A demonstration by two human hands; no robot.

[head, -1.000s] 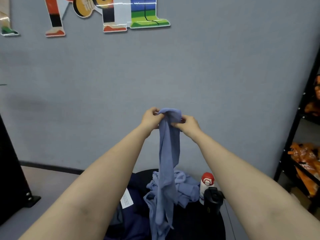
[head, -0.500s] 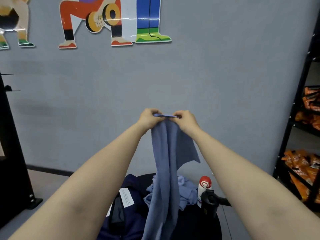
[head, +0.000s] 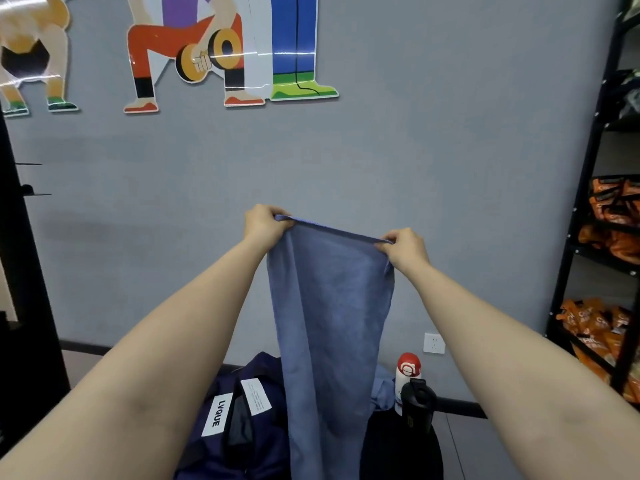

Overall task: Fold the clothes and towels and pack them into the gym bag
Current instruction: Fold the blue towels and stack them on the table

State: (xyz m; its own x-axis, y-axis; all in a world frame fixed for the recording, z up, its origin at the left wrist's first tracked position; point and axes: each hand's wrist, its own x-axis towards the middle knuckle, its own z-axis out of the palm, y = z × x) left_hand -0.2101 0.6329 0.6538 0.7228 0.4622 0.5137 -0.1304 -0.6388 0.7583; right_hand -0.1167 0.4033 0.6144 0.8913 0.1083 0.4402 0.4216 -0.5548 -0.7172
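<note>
Head view, two hands (head: 334,233) pinching one towel (head: 330,327)

A gym or fitness shop — cartoon weightlifter cutouts (head: 194,53) run along the grey wall at upper left, and black metal shelving (head: 585,209) at the right edge holds stacked orange snack packets (head: 599,327) — goods for sale.

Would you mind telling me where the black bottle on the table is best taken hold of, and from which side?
Grip the black bottle around its body, just under the cap, coming from the right with the fingers wrapped sideways. It stands upright, the hanging blue towel blocks the left, and the red-capped white bottle stands close behind it, so the right side looks the freest approach.
</note>
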